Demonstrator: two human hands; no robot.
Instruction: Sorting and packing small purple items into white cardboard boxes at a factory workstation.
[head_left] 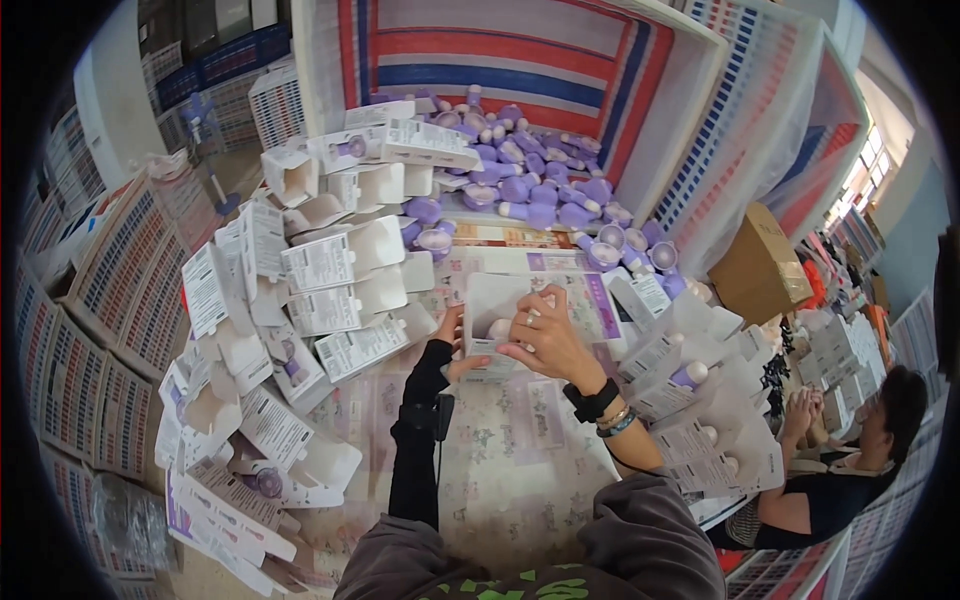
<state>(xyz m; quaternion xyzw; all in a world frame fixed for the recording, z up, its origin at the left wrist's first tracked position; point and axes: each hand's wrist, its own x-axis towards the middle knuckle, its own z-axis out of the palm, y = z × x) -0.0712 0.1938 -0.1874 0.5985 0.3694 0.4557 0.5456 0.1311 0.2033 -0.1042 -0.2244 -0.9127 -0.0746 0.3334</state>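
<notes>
Gripped between both hands was an open white carton (492, 310), held just in front of the heap of purple items (530, 180). Its left side was clasped by the left hand (455, 345), while the right hand (545, 335) was closed over its rim. Empty white boxes (330, 270) were stacked left of the carton; a seated person (860, 460) was well to its right.

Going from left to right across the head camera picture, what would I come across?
Stack of open white cartons → left hand → white box → right hand → brown cardboard box → seated person.
</notes>
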